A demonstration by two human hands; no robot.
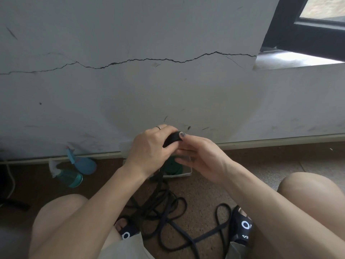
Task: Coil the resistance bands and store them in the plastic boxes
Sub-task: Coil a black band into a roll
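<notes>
Resistance band (172, 140), black: I see its rolled end pinched between my left hand (149, 148) and right hand (200, 157), both clenched on it, above a plastic box (186, 172) with a green coil; loose loops trail to the floor (205, 191).

Two spray bottles (70, 176) (84, 163), two sandals (127, 233) (242, 227), one plastic box (186, 172).

White "O" on strap of left sandal (125, 234); "O" plus unreadable logo on right sandal (242, 228).
</notes>
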